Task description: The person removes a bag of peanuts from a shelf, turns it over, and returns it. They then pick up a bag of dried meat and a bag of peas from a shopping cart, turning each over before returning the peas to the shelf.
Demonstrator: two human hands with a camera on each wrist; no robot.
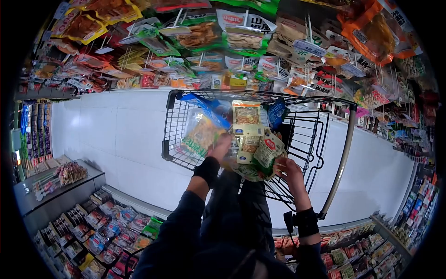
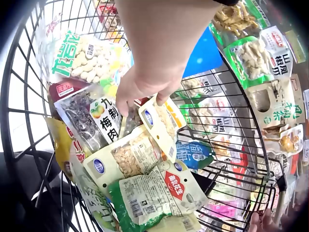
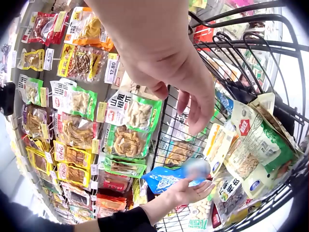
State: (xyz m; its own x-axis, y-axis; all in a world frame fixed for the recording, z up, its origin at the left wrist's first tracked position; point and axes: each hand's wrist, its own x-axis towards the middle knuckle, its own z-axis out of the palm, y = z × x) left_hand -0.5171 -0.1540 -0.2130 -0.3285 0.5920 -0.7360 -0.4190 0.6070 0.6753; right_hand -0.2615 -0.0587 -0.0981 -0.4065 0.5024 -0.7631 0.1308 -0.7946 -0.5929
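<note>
My left hand (image 1: 221,146) reaches into the wire shopping cart (image 1: 169,135). In the left wrist view its fingers are spread at the top edge of a cream snack packet (image 2: 166,123), beside a clear bag of dark dried plums (image 2: 79,118). The right hand (image 1: 290,174) hovers near a green-and-white packet (image 1: 269,151); in the right wrist view its fingers are loosely bent with nothing in them. Another cream packet (image 2: 128,162) lies under the green-and-white one. A clear bag of pale nuts (image 1: 200,132) leans at the cart's left end, by a blue package (image 1: 209,109).
Hanging snack bags (image 1: 244,37) fill the rack right behind the cart. The cart's handle (image 1: 341,162) curves along the right. Pale floor (image 1: 121,125) stretches to either side. Low displays of packets (image 1: 111,228) stand by my legs, with a grey counter (image 1: 93,174) at left.
</note>
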